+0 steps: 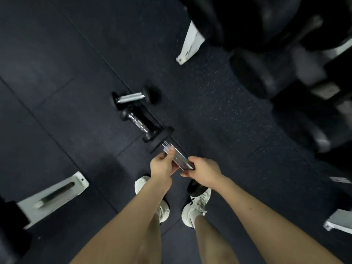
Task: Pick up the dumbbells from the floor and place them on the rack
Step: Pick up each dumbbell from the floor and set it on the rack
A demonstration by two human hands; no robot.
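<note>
Left of centre, two dumbbells lay on the dark floor (57,92). The upper dumbbell (133,97) had its chrome handle running nearly left to right, and the lower dumbbell (139,122) slanted from upper left to lower right. At centre, a third, the held dumbbell (179,159), lay along that same slant, with the left hand (162,166) and right hand (203,172) both curled round its handle. In the upper right, the rack (190,42) held blurred dark weights, too smeared to count.
</note>
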